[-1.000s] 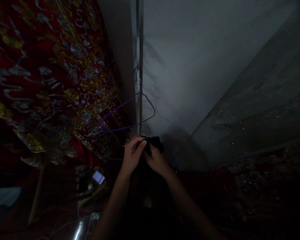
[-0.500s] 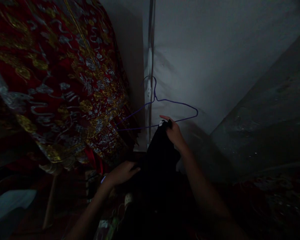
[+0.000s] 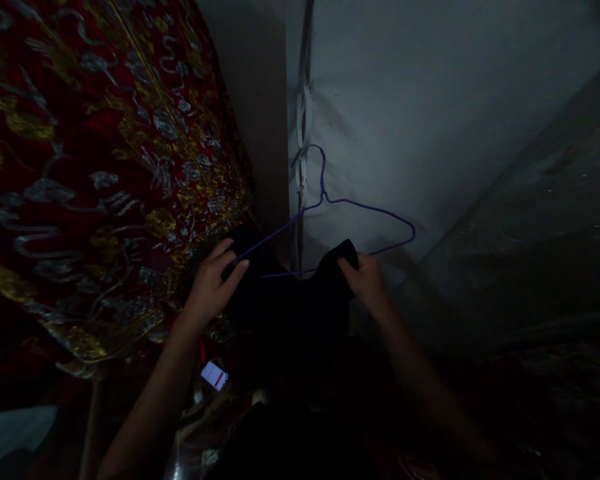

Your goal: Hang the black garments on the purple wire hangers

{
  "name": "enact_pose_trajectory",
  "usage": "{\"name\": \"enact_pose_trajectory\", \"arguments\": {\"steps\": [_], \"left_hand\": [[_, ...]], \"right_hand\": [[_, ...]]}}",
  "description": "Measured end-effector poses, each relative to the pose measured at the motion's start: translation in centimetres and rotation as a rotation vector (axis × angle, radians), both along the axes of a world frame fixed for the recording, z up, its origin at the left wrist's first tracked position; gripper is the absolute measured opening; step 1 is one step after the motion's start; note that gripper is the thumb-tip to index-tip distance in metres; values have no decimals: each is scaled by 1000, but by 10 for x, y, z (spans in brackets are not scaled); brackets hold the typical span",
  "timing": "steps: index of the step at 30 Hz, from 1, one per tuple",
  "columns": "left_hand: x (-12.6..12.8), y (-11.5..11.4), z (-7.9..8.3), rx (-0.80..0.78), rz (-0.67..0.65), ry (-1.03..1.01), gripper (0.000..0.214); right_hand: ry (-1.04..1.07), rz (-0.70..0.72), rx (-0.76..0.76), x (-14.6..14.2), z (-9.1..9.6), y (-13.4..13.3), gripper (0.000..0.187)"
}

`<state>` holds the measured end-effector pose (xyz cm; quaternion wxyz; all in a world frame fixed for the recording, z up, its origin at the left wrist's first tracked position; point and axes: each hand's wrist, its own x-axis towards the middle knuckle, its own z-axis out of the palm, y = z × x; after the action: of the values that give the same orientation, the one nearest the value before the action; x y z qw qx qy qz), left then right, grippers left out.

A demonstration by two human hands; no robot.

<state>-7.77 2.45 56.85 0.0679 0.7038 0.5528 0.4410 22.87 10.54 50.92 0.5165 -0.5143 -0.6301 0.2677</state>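
A purple wire hanger [image 3: 363, 203] hangs by its hook against the pale wall. My left hand [image 3: 213, 283] is closed at the hanger's left end, with black cloth between thumb and fingers. My right hand [image 3: 367, 277] pinches another edge of the same black garment [image 3: 285, 313] just below the hanger's lower bar. The garment spans both hands, and its left side is around the hanger's left end. Its lower part is lost in the dark, so I cannot tell its exact kind.
A red cloth [image 3: 105, 167] with gold and silver embroidery fills the left side. White loops [image 3: 304, 120] hang above the hanger. Below my left arm is a lit screen [image 3: 213, 375]. A wooden pole [image 3: 93, 420] and a pale object [image 3: 17, 430] are at lower left.
My left hand has risen to the hanger's left end and now holds the garment there. My right hand has shifted slightly right and down. The hanger has moved a little right.
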Motion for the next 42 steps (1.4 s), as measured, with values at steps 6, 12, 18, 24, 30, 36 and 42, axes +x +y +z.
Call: {"name": "enact_pose_trajectory", "arguments": {"steps": [6,12,18,24,30,36,42], "left_hand": [[-12,21,12,37,27,87,22],[-12,1,23,81,148,78,18],[-4,-39,39,-34,147,106,27],[21,-20,40,-5,77,139,28],[53,39,20,90,0,76,45],[42,64,6,59,-60,98,23],[30,59,17,77,-138,141,22]], "right_hand": [[-15,-39,26,-11,-9,-7,37],[-49,-55,19,-11,-14,-8,38],[-25,-103,12,-15,-17,-6,39],[75,49,-74,-32,-27,-12,35],[104,169,4,-35,-29,-21,22],[127,-160,324,12,4,-46,61],[-102,-312,271,102,50,-27,43]]}}
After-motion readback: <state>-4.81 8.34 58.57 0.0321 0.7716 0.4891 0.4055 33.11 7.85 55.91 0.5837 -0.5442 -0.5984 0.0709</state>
